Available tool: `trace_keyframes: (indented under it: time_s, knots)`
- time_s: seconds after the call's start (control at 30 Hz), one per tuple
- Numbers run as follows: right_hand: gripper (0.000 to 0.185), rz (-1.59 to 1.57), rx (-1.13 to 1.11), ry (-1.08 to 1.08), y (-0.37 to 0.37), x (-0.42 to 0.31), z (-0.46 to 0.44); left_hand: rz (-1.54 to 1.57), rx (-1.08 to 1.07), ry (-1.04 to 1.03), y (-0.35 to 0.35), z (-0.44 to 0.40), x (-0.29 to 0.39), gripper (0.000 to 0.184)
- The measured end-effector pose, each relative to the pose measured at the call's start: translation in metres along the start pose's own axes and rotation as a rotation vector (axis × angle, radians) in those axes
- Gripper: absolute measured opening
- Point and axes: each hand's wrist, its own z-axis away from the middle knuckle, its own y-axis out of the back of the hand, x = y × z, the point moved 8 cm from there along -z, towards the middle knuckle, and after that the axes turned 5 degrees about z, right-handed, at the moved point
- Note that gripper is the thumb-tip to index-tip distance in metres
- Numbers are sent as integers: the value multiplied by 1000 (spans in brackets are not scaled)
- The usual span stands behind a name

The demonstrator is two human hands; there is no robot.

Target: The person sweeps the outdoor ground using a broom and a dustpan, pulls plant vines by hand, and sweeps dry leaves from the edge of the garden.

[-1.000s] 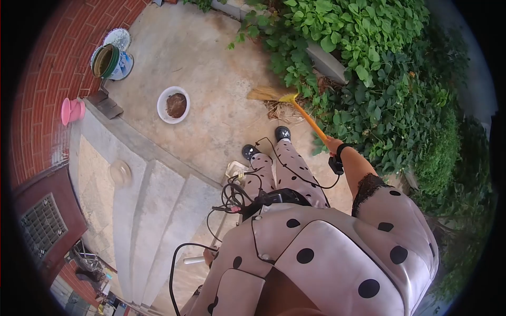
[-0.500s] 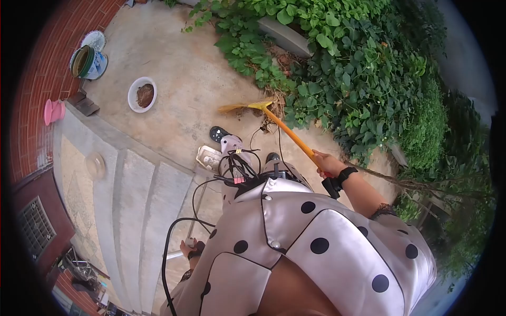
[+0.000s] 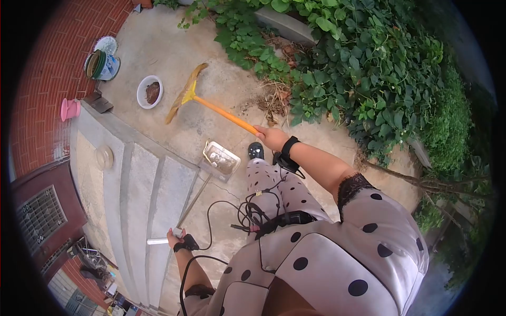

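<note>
Broom (image 3: 225,114) angled forward and left from the right hand (image 3: 271,138), dustpan (image 3: 215,169) on the ground between the two hands

Head view: the right hand, fingers wrapped round the orange handle, grips the broom near its upper end; from there the shaft runs forward and leftward, the broom head lying across it, beyond the dustpan and near a white bowl (image 3: 142,99); whether the bristles touch the ground I cannot tell. The left hand (image 3: 173,238), lower and farther left, is curled at the top of the dustpan's thin pole, beside a white tube; that pole slants forward and right to the pan, which in this view sits nearer the right hand.

The broom's shaft is smooth and straight, its head a yellow-tan fan, long and narrow; the dustpan is a pale, boxy tray with greyish matter inside; the bowl is round and holds a brown mass; the concrete (image 3: 211,47) is stained and cracked; dry stalks (image 3: 275,100) lie tangled beside the leafy vines (image 3: 363,89).
</note>
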Motion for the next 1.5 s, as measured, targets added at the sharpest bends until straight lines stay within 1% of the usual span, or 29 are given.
trace_keyframes:
  time_s: [0.03,0.17,0.23,0.3,0.37,0.4,0.47,0.53,0.57,0.6,0.63,0.67,0.7,0.8,0.83,0.87,0.9,0.93,0.97,1.0,1.03,1.07,1.13,1.17,1.23,1.33,1.4,1.47,1.5]
  knots:
    - [40,8,40,51,-13,-3,-27,14,20,-15,4,-4,0,28]
    - [37,-9,37,-16,-61,14,-127,24,30,-28,5,5,0,31]
    - [37,-30,10,-149,-69,36,-161,-16,32,-30,7,6,4,31]
    - [38,-33,21,-149,-73,68,-193,-31,53,-71,1,19,7,31]
    - [41,-3,123,-132,-58,90,-197,-23,69,-75,-2,20,3,31]
    - [41,-13,119,-143,-50,97,-191,-7,77,-76,-2,21,6,32]
    - [41,-107,117,-272,-17,114,-164,-22,76,-78,-7,29,7,33]
    - [40,-156,310,-324,-9,155,-146,-21,56,-71,-14,29,7,33]
    - [40,-218,246,-426,-9,176,-132,-6,52,-62,-12,27,7,33]
    - [40,-330,251,-494,2,184,-108,7,45,-54,-9,21,7,33]
    - [40,-307,326,-535,14,194,-89,21,40,-47,-11,17,7,33]
    - [41,-400,338,-635,14,207,-69,22,22,-45,-14,13,8,33]
    - [41,-429,372,-655,18,217,-51,10,12,-51,-16,10,10,32]
    - [38,-567,335,-787,23,237,8,0,-20,-57,-27,12,15,30]
    - [39,-577,358,-819,13,254,20,2,-13,-39,-34,15,16,30]
    - [40,-467,317,-806,14,251,40,-3,-4,-22,-35,17,19,30]
    - [41,-627,339,-850,-8,261,54,-30,39,-45,-34,14,23,32]
    - [42,-606,251,-928,-31,271,64,-16,22,-44,-40,7,26,32]
    - [47,-591,289,-887,-54,280,70,-35,-9,-52,-45,-1,29,33]
    - [53,-592,174,-970,-60,253,93,-64,-34,-59,-46,-4,33,34]
    - [57,-573,107,-953,-76,243,101,-71,-86,-51,-48,-8,35,34]
    - [57,-577,113,-960,-93,243,111,-79,-137,-42,-55,-6,37,35]
    - [58,-419,-41,-925,-131,226,124,-80,-173,-29,-58,-19,40,35]
    - [59,-461,-22,-934,-150,214,140,-112,-217,-28,-59,-24,44,35]
    - [38,-463,-58,-861,-187,193,162,-147,-268,-24,-61,-27,50,34]
    - [31,-445,-55,-867,-229,158,207,-217,-328,-25,-63,-31,58,33]
    - [42,-715,-21,-1055,-264,137,250,-305,-386,-71,-64,-31,63,31]
    - [56,-695,-9,-996,-283,127,276,-344,-449,-72,-62,-25,63,28]
    - [53,-761,-17,-1048,-280,110,302,-337,-437,-80,-60,-26,64,26]
